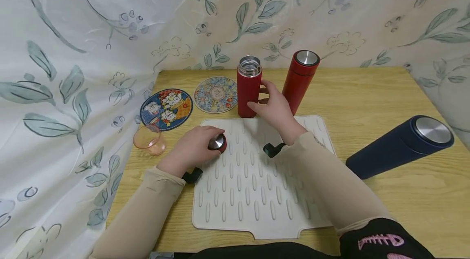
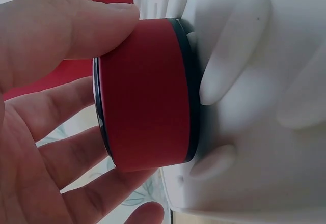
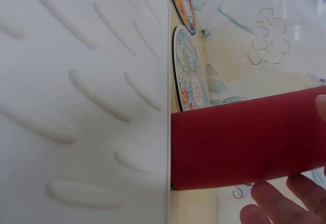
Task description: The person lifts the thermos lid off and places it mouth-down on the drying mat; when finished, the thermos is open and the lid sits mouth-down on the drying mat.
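My left hand [image 1: 193,147] holds a red bottle lid [image 1: 218,143] with a silver top, its black-edged rim resting on the white ridged mat [image 1: 257,210]. The left wrist view has the thumb over the side of the lid [image 2: 147,96] and fingers on its far side. Past the mat's back edge stands an uncapped red insulated bottle [image 1: 248,91], its steel mouth bare. My right hand [image 1: 276,109] is at the bottle's right side, thumb across its front. In the right wrist view, fingertips curve along the lower edge of the bottle [image 3: 244,142].
A second red bottle [image 1: 301,79], capped, stands just right of my right hand. A dark blue bottle [image 1: 400,144] is right of the mat. Two round patterned coasters [image 1: 167,109] lie at the back left, near a pinkish clear glass [image 1: 156,143]. Floral cloth [image 1: 220,14] hangs behind.
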`<act>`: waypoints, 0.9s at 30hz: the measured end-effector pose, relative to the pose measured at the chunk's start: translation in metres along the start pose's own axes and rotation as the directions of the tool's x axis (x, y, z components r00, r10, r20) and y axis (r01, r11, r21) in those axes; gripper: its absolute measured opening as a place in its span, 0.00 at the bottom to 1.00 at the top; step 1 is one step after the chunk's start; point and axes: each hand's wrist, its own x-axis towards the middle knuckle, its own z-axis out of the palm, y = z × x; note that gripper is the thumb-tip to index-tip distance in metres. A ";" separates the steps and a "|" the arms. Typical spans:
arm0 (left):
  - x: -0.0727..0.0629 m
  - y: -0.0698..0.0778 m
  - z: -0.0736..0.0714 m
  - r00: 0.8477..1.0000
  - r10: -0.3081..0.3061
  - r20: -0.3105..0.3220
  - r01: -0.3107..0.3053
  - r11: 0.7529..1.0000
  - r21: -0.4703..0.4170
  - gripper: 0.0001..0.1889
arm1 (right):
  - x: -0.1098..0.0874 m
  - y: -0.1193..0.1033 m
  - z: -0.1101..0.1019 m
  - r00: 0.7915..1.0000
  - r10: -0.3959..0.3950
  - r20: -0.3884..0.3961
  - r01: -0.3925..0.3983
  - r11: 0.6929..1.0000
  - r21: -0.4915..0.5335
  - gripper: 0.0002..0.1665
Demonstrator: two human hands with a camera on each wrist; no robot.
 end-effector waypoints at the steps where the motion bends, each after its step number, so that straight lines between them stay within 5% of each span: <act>1: 0.000 0.000 0.000 1.000 -0.005 0.004 0.005 1.000 -0.008 0.33 | -0.003 0.001 -0.002 1.000 0.002 0.003 -0.002 1.000 -0.005 0.52; 10: -0.003 0.005 -0.003 1.000 -0.006 -0.003 0.006 1.000 -0.010 0.35 | -0.040 0.009 -0.032 0.994 -0.083 -0.073 0.082 0.996 -0.023 0.39; 16: -0.012 0.013 -0.006 0.995 0.017 -0.095 -0.017 1.000 0.001 0.32 | -0.057 0.020 -0.058 0.970 -0.092 -0.226 0.093 0.996 -0.003 0.31; 22: -0.031 0.033 -0.009 0.969 0.135 -0.207 -0.146 0.988 -0.040 0.21 | -0.052 0.037 -0.075 0.937 -0.010 -0.348 0.035 0.997 0.063 0.39; 27: -0.047 0.048 0.000 0.941 0.215 -0.261 -0.226 0.974 -0.014 0.20 | -0.036 0.046 -0.080 0.935 0.039 -0.351 0.004 0.993 0.121 0.53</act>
